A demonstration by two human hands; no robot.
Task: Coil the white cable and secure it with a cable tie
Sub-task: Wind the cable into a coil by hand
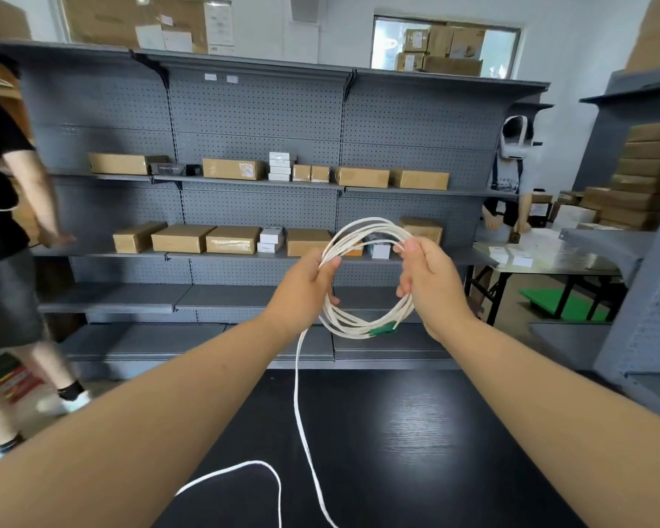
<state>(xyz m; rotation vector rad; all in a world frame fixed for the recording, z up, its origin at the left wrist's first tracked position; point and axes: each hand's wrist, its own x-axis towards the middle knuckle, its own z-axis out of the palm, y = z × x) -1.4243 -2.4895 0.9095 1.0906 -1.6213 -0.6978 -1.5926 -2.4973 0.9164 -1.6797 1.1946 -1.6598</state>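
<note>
A white cable (362, 232) forms a coil of several loops held up in the air above a black table (416, 443). My left hand (305, 287) grips the coil's left side. My right hand (431, 283) holds the right side, fingers curled round the strands near the top. A green connector (382, 329) sits on the bottom of the coil. The loose tail of the cable (300, 421) hangs from the left hand down to the table and curls toward the near edge. No cable tie is visible.
Grey pegboard shelving (252, 207) with cardboard boxes stands behind the table. A person in black (1, 222) walks at the left. Another person (511, 177) stands at the right beside a table (549, 257) with white boxes.
</note>
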